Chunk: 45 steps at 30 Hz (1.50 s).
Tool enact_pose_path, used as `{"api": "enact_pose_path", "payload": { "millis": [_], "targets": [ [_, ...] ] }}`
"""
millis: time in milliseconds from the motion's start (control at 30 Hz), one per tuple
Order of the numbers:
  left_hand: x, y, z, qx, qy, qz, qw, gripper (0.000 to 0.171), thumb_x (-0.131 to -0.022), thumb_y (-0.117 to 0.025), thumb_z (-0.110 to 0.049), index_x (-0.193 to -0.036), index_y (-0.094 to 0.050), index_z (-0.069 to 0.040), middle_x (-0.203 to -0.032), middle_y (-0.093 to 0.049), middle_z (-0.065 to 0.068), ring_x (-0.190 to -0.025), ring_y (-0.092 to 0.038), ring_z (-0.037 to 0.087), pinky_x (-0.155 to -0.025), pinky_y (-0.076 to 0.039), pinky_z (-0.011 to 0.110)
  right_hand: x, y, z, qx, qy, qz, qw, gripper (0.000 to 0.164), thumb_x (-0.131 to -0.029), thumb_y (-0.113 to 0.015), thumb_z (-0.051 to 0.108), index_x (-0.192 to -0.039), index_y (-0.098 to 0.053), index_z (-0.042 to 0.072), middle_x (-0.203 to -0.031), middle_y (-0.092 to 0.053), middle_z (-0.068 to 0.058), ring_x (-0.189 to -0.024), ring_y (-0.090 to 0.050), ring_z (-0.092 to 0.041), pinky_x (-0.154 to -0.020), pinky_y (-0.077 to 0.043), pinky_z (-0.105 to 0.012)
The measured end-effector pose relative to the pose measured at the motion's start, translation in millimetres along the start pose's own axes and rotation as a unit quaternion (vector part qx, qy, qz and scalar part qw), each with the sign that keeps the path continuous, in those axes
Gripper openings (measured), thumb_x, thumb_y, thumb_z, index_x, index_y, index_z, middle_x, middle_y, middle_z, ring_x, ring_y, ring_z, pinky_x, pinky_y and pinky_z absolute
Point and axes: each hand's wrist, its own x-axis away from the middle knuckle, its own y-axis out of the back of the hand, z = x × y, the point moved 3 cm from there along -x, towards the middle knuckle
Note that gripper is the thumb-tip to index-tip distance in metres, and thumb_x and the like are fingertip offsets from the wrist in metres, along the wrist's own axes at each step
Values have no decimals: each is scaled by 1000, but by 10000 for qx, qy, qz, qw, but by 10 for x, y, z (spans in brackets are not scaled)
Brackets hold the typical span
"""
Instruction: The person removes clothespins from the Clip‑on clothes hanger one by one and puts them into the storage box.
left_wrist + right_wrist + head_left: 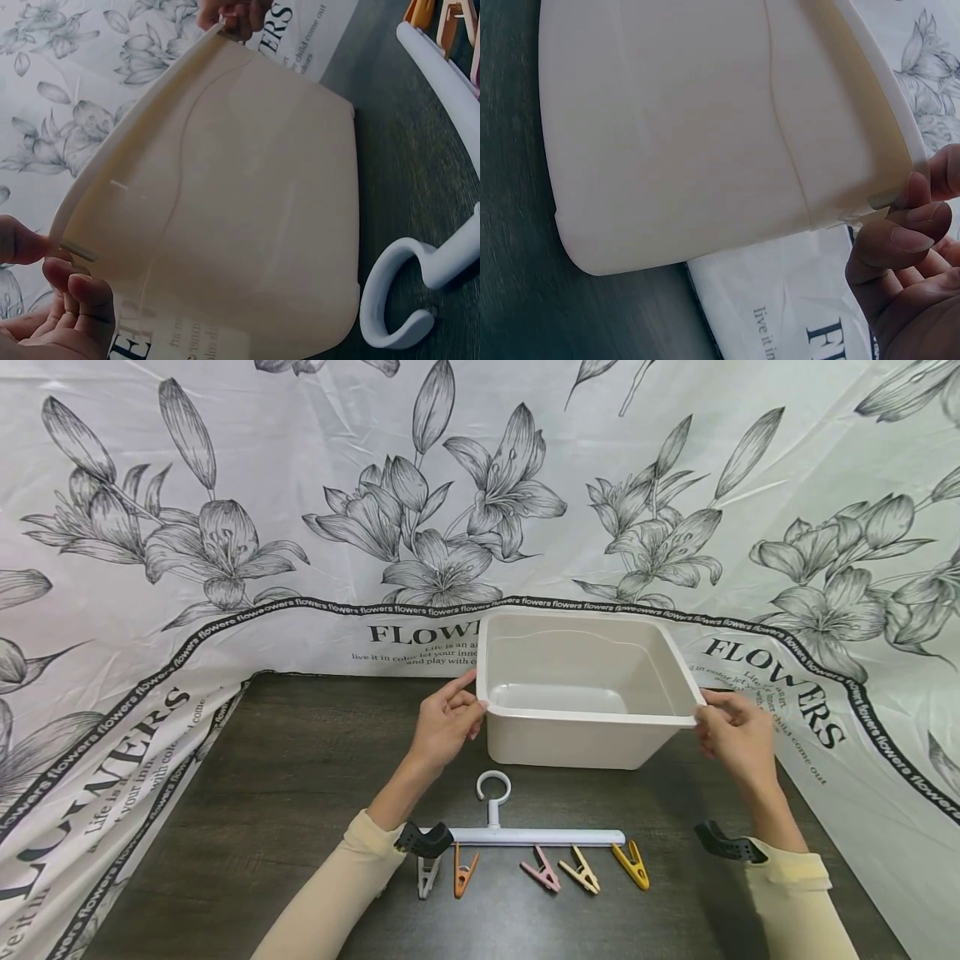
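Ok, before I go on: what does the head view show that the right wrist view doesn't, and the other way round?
Only the head view: the inside of the beige plastic tub, the left hand gripping its rim, the white hanger, and the orange clothespin, pink clothespin, cream clothespin and yellow clothespin, among others.

Only the right wrist view: a small rib under the rim, and a curved line across the outer wall.

Both: the tub, the right hand pinching its rim, the dark tabletop and the flower-printed cloth.

Dark table [300,768] (wood-grained): white hanger [540,837], coloured clips [546,875] along its bar.
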Motion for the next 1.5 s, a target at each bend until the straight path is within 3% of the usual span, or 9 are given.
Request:
{"api": "enact_pose_path", "payload": {
  "millis": [233,500,667,867,1200,1500],
  "targets": [
    [27,145,-18,-97,-2,-12,10000,54,-86,-62,-1,-137,-46,-7,-78,-58,7,-54,-50,11,-51,-43,23,26,-110,51,-276,111,144,9995,31,-92,-58,13,-120,-56,1,-59,-60,-2,-42,-51,-15,-38,-43,-34],
    [71,288,-104,-182,205,-40,9996,54,-88,-61,-1,-139,-44,-7,-85,-57,20,-56,-49,14,-53,-43,26,32,-237,101,-404,18,248,9989,30,-92,-58,15,-120,-57,4,-61,-61,-7,-42,-50,-15,-39,-43,-34],
    [75,378,-78,-218,55,-63,9997,53,-88,-61,-4,-138,-45,-9,-87,-57,22,-55,-49,11,-52,-43,25,60,-296,195,-592,-72,303,9978,29,-91,-58,11,-119,-57,3,-62,-61,-10,-43,-51,-17,-40,-43,-34],
    [76,466,-97,-261,61,-143,9995,53,-88,-62,-5,-138,-45,-8,-82,-59,14,-55,-49,12,-52,-44,24,108,-378,319,-745,-135,355,9965,30,-91,-59,11,-119,-56,1,-62,-60,-11,-43,-50,-17,-40,-44,-35],
    [103,647,-124,-290,65,-251,9992,52,-88,-63,-6,-137,-46,-8,-79,-59,10,-55,-48,14,-53,-43,26,68,-571,254,-1027,54,460,9936,28,-91,-58,11,-119,-56,3,-63,-60,-13,-42,-49,-16,-38,-42,-34],
    [114,812,-136,-212,-38,-300,9993,52,-89,-61,-4,-138,-45,-6,-74,-57,2,-55,-44,15,-52,-42,26,116,-719,379,-1289,77,600,9898,30,-91,-58,8,-120,-54,-1,-59,-60,-5,-41,-49,-17,-37,-41,-33]
  ]
}}
